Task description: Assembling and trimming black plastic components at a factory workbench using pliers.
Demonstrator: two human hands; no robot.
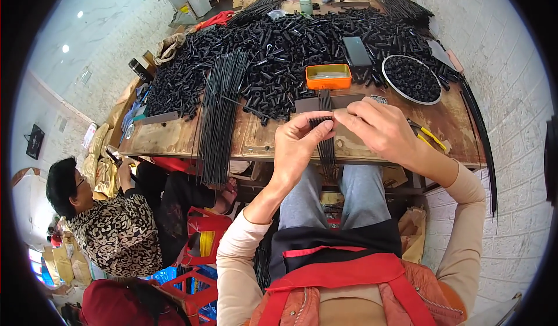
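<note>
My left hand (303,145) is closed, thumb and fingers pinching a small black ribbed piece (318,122) over the table's front edge. Close beside its right end, the fingertips of my right hand (375,127) are pressed together. Whatever those fingertips hold, if anything, is too small to make out. Below both hands a narrow bundle of thin black rods (327,151) juts over the table edge toward my lap. An orange box (328,82) with thin pale pieces inside stands just beyond my hands.
Black tubular parts (279,52) are heaped across the wooden table (258,137). A large bundle of black rods (221,122) overhangs its front. Right of centre are a phone-like slab (356,51), a round tray (386,76) of black pieces and yellow-handled pliers (429,135). A co-worker (116,227) sits at left.
</note>
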